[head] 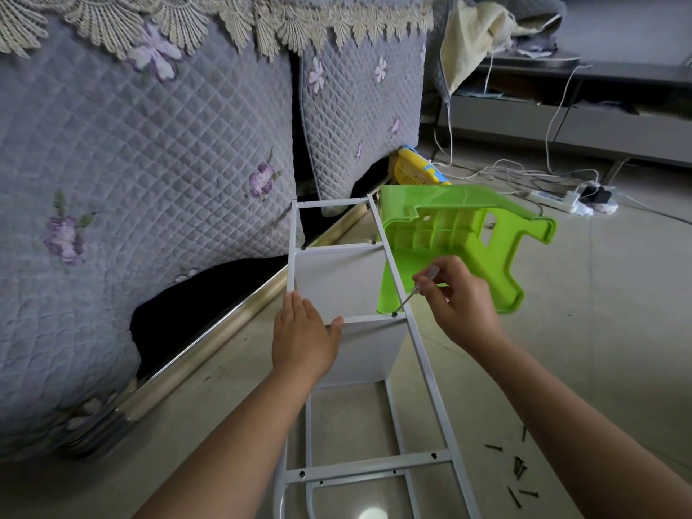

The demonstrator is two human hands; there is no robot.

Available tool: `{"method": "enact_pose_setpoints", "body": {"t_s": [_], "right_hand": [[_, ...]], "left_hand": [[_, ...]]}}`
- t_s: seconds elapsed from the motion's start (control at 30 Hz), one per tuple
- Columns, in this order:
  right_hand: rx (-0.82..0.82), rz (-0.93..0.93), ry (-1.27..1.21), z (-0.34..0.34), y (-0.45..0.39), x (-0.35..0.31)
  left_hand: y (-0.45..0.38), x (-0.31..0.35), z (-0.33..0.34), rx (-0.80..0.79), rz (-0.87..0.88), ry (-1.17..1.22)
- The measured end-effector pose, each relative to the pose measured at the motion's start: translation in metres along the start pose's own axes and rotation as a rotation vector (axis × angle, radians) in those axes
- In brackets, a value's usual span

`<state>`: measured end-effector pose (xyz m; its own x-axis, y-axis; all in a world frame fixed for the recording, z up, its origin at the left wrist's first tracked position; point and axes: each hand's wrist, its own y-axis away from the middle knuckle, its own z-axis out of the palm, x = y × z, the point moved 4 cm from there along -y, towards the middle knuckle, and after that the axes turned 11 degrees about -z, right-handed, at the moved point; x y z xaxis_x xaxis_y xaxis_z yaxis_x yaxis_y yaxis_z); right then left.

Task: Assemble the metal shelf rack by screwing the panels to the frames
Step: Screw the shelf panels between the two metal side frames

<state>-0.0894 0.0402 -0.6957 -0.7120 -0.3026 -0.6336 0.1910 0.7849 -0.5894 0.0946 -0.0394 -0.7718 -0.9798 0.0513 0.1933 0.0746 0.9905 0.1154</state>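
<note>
A white metal rack frame [425, 354] lies on its side on the floor, running from the bottom of the view up toward the sofa. White panels [337, 282] stand between its two frames. My left hand [303, 335] lies flat with straight fingers on the left end of a crossbar, the thumb on the bar. My right hand [458, 297] pinches a small clear-handled screwdriver [415, 290]. Its tip sits on a dark screw [394, 315] at the crossbar's right end.
A green plastic stool [464, 241] lies tipped on its side right behind the rack. Several loose dark screws [518, 470] are scattered on the tiles at lower right. A quilted grey sofa [149, 162] fills the left. Cables and a power strip [558, 198] lie at the back right.
</note>
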Motion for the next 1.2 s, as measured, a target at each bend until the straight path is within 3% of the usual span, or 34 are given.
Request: {"method": "enact_pose_setpoints", "body": {"t_s": [0.47, 0.67, 0.8, 0.9, 1.0, 1.1, 1.2], "right_hand": [[-0.002, -0.031, -0.003, -0.001, -0.001, -0.004], [-0.050, -0.099, 0.152, 0.001, -0.005, -0.012], [-0.224, -0.155, 0.411, 0.003, -0.023, -0.021], [-0.511, -0.003, 0.667, 0.005, -0.041, -0.028], [-0.698, -0.079, 0.875, 0.012, -0.061, -0.048], [-0.789, -0.190, 1.017, 0.023, -0.063, -0.059], [-0.811, -0.254, 0.995, 0.035, -0.050, -0.057]], "left_hand": [[0.001, 0.003, -0.002, -0.017, -0.007, -0.034], [0.000, 0.005, -0.002, -0.013, -0.004, -0.071], [-0.001, 0.005, -0.003, -0.016, -0.001, -0.073], [-0.001, 0.006, -0.004, -0.007, 0.001, -0.071], [-0.001, 0.007, -0.003, 0.005, -0.012, -0.071], [-0.002, 0.007, -0.002, 0.006, -0.013, -0.066], [-0.002, 0.007, -0.003, 0.019, -0.005, -0.065]]}}
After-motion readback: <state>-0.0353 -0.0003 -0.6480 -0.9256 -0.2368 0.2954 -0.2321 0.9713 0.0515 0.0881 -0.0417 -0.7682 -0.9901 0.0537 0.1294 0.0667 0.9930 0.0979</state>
